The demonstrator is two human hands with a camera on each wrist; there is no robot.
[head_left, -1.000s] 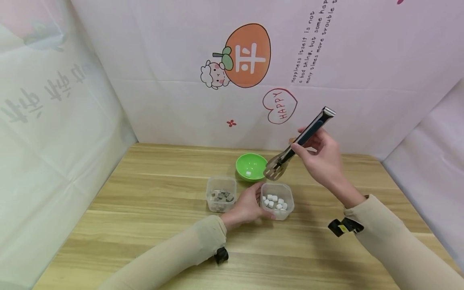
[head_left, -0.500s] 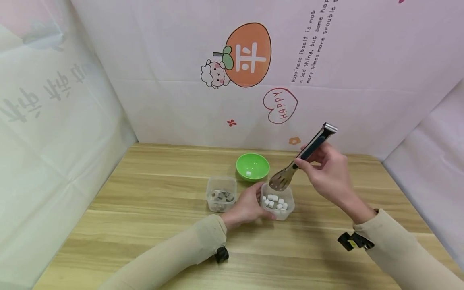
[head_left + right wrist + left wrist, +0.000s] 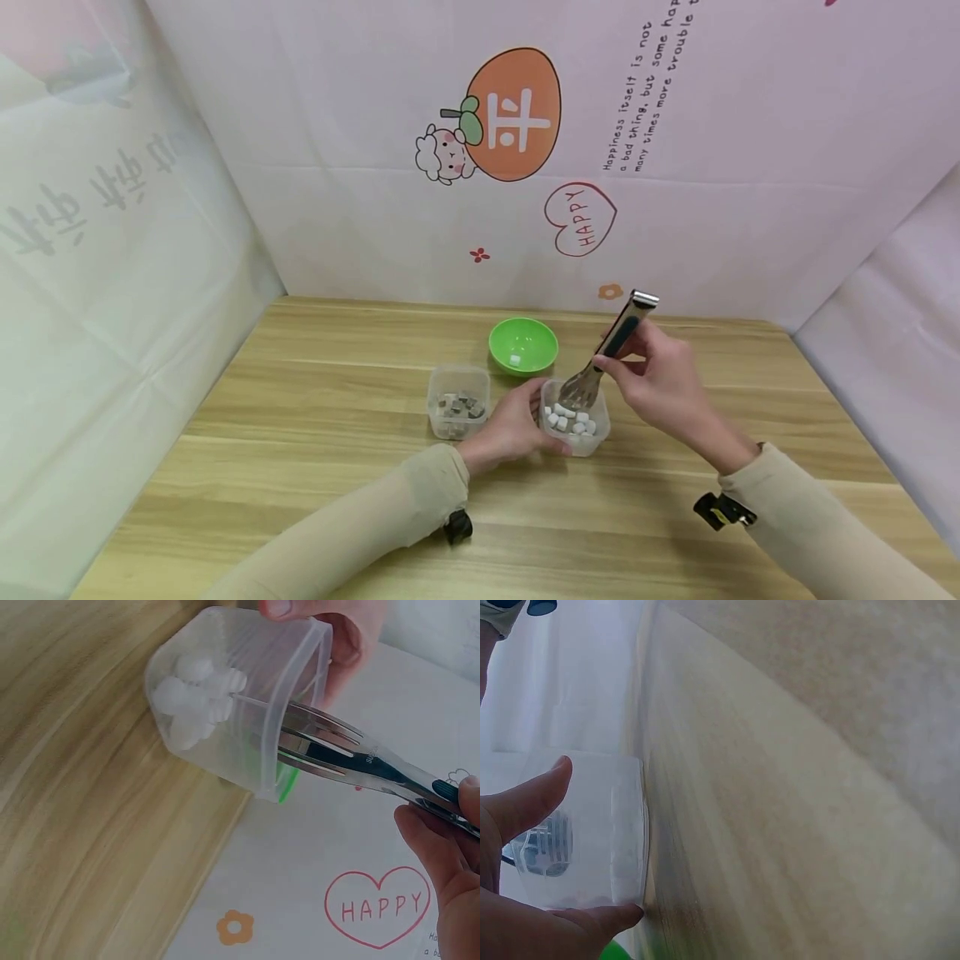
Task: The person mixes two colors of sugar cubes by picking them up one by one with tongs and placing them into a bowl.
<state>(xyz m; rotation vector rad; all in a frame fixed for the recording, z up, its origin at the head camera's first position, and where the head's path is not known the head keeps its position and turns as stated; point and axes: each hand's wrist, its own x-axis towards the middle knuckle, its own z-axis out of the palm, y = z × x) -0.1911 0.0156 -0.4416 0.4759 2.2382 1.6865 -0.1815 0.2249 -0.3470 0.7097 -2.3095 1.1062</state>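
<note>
In the head view my left hand (image 3: 512,427) holds a clear plastic container (image 3: 600,404), thumb at the near side and fingers at the far side. Several small white cubes (image 3: 562,422) lie inside it. My right hand (image 3: 663,383) grips a pair of metal tongs (image 3: 622,335) with dark handle panels, between thumb and fingers. The slotted tips point down inside the container, by the cubes. From the right wrist the tongs (image 3: 375,766) reach past the rim, tips near the white pieces (image 3: 191,701); contact is unclear. The left wrist view shows the thumb (image 3: 536,796) against the container wall.
Behind the hands a green bowl (image 3: 542,337) holds one white cube (image 3: 514,361). Left of my left hand stands a second clear container (image 3: 459,382) with several grey cubes (image 3: 461,406). A printed white cloth (image 3: 360,233) hangs behind the wooden table (image 3: 322,400).
My right hand has brought the tongs down from beside the green bowl into the container of white cubes. The left hand and the containers have stayed put.
</note>
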